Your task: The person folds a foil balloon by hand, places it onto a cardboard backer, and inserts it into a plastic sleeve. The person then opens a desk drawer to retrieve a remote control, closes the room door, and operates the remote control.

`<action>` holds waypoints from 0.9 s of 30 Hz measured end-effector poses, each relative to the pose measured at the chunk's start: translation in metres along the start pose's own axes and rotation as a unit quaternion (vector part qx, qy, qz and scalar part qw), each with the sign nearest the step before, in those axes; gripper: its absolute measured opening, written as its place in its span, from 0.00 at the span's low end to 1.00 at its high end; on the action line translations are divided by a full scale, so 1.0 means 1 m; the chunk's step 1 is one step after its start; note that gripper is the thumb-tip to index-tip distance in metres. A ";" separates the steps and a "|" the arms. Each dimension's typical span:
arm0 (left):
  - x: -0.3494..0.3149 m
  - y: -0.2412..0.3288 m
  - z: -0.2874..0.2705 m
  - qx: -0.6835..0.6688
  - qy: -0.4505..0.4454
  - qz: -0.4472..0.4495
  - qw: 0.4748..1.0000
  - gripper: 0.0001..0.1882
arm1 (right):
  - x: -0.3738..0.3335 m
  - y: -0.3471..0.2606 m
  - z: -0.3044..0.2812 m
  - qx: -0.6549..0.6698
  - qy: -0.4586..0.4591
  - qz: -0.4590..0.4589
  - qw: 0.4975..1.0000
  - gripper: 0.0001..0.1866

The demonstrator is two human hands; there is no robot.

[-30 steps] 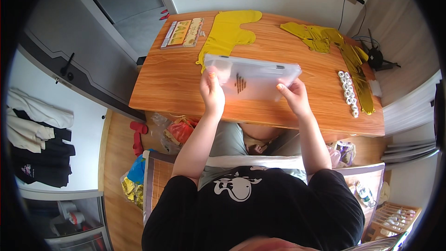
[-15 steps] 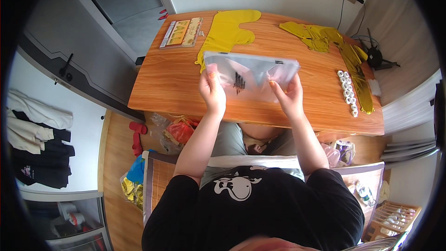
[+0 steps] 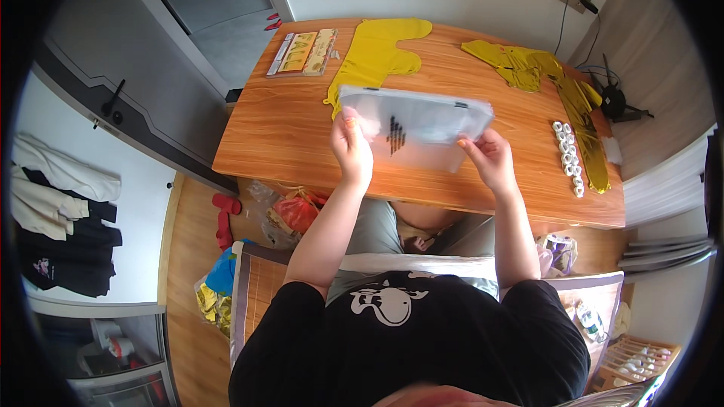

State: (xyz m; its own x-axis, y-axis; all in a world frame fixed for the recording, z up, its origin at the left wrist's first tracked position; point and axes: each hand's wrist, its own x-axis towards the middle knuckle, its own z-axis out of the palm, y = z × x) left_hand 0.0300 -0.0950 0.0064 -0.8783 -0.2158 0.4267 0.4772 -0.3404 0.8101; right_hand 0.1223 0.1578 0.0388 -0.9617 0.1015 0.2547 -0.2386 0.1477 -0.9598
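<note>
Above the wooden table I hold up a stack of clear plastic bags [image 3: 426, 124], frosted, with black print and short dark marks along the upper edge. Around its left side my left hand [image 3: 353, 149] is closed, thumb in front and fingers showing through the plastic. At its lower right part my right hand [image 3: 490, 160] pinches the plastic between thumb and fingers. Just beyond the bags lies a flat gold foil balloon [image 3: 369, 49]. To its left is a flat printed package [image 3: 302, 53] with gold letters on it.
More gold foil balloons [image 3: 520, 64] lie at the table's [image 3: 264, 132] far right, beside rows of small white rolls [image 3: 564, 151]. A black router [image 3: 612, 98] with cables stands by the right wall. Below the front edge are plastic bags with a red one [image 3: 296, 213].
My right hand has shifted right and slightly down along the bags, and its fingers no longer show through the plastic. The left hand keeps its hold. The whole view has shifted slightly.
</note>
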 end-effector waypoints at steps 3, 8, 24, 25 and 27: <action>0.003 0.000 -0.011 -0.071 -0.048 -0.007 0.996 0.22 | 0.003 0.004 -0.001 -0.021 0.010 0.001 1.000 0.10; 0.023 0.020 -0.046 0.019 -0.243 0.032 0.969 0.23 | 0.006 0.011 -0.005 -0.025 0.011 -0.004 1.000 0.10; 0.045 0.046 -0.058 0.152 -0.308 -0.068 0.937 0.07 | 0.008 0.011 -0.001 -0.014 0.023 -0.019 0.999 0.10; 0.045 0.046 -0.058 0.151 -0.311 -0.069 0.936 0.06 | 0.009 0.011 -0.001 -0.003 0.024 -0.019 1.000 0.10; 0.044 0.046 -0.056 0.144 -0.308 -0.070 0.938 0.06 | 0.009 0.010 0.001 0.008 0.023 -0.020 1.000 0.11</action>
State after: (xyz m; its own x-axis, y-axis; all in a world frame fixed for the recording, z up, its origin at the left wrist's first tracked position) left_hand 0.0151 -0.1716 0.0398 -0.8240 0.4132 0.3877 0.4064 -0.0456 0.9125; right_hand 0.1108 0.1593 0.0316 -0.9445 0.1407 0.2968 -0.2785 0.1360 -0.9508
